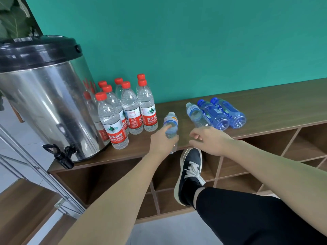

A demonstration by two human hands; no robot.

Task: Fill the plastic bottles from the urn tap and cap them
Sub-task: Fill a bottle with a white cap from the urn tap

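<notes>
Here we held a small clear bottle (171, 125) in our left hand (161, 141), fingers curled round it at the desk (265, 103) edge. Our right hand (208, 138) hovered beside it, fingers loosely spread, holding nothing. The urn (46, 103) and its tap (60, 153) stood far left, red-capped bottles (131, 106) alongside.

My left hand (161, 141) grips a clear glossy plastic bottle (171, 125); shiny steel urn (51, 110), matt wood-look shelf (265, 103).

left hand (160, 141) gripping small bottle (171, 125), urn (47, 103) beside
</notes>
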